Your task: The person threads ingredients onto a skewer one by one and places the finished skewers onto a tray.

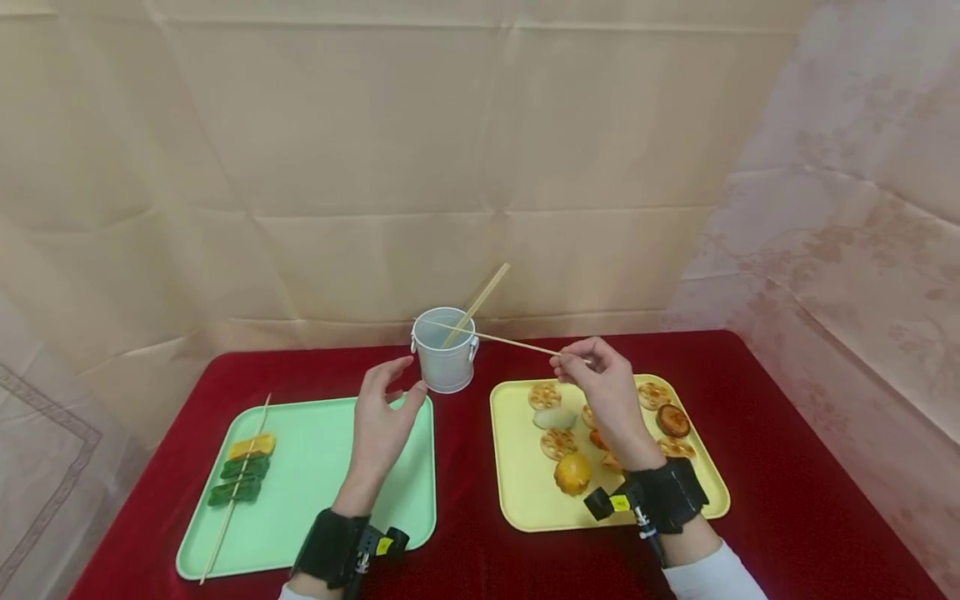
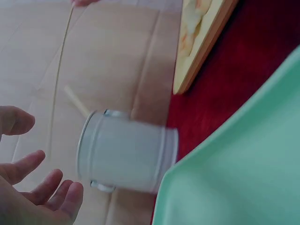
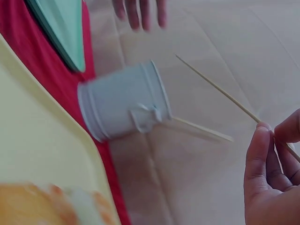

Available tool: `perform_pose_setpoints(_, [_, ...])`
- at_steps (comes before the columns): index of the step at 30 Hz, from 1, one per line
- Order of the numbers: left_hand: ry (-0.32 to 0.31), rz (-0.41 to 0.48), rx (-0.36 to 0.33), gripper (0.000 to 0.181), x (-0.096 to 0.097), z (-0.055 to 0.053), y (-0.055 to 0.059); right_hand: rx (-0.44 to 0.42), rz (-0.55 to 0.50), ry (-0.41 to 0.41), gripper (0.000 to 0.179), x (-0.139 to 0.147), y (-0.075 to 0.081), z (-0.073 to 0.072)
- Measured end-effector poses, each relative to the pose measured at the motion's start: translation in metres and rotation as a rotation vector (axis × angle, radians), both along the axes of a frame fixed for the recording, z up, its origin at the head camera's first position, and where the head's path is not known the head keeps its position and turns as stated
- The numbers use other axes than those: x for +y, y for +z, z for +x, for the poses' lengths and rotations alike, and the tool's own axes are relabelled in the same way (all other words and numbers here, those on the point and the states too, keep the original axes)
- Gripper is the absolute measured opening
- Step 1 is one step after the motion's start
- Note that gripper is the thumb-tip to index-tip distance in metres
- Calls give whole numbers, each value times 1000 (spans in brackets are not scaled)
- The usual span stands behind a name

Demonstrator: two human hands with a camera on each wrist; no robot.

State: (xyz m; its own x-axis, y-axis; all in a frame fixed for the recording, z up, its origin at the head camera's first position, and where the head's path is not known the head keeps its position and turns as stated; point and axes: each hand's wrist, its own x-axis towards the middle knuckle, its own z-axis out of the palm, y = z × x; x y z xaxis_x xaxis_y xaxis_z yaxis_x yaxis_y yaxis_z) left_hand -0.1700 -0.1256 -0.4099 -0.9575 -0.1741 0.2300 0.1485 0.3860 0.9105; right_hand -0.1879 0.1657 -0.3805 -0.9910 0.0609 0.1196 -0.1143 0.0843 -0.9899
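Note:
My right hand (image 1: pixel 607 392) pinches a thin wooden skewer (image 1: pixel 513 342) near one end, between thumb and fingers. The skewer slants up to the left over the mouth of a small white bucket (image 1: pixel 447 367), its pointed tip (image 3: pixel 178 56) free of any food in the right wrist view. Pale sticks (image 1: pixel 486 293) lean out of that bucket. Opposite, my left hand (image 1: pixel 382 425) hovers above the green tray (image 1: pixel 307 467) just left of the bucket, thumb and fingers parted around nothing. On that tray lies another skewer (image 1: pixel 219 537) threaded through a yellow piece (image 1: pixel 251 447) and folded green pieces (image 1: pixel 243 468).
A yellow tray (image 1: pixel 517 504) under my right forearm bears several food pieces: browned lotus-like slices (image 1: pixel 558 443), a pale green piece (image 1: pixel 555 418), a round yellow one (image 1: pixel 572 473) and a brown disc (image 1: pixel 672 421). Red cloth (image 1: pixel 465 517) covers the table; a beige curtain (image 1: pixel 360 167) hangs behind.

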Motion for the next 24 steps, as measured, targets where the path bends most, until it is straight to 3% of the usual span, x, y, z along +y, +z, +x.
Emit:
perform_pose_setpoints(3, [-31,27,15,44,12,1,-3,-22,-38,50,22,-6,-9,7])
perform_pose_setpoints(6, [-85,135,-3,42,24,3,-3,-59,-112,98,18,-14,-17,13])
perform_pose_setpoints(12, [-195,542,-103,40,43,5,-3,-110,-164,177,13,-33,-27,22])
perform_pose_setpoints(17, [-220,809,-182,36,55,5,-4,-113,-177,215,15,-45,-33,26])
perform_pose_setpoints(20, [-218,862,-194,32,58,7,-6,-120,-173,228,17,-49,-35,27])
perform_pose_setpoints(24, [-232,853,-208,33,58,7,-10,-124,-163,237,19,-51,-37,27])
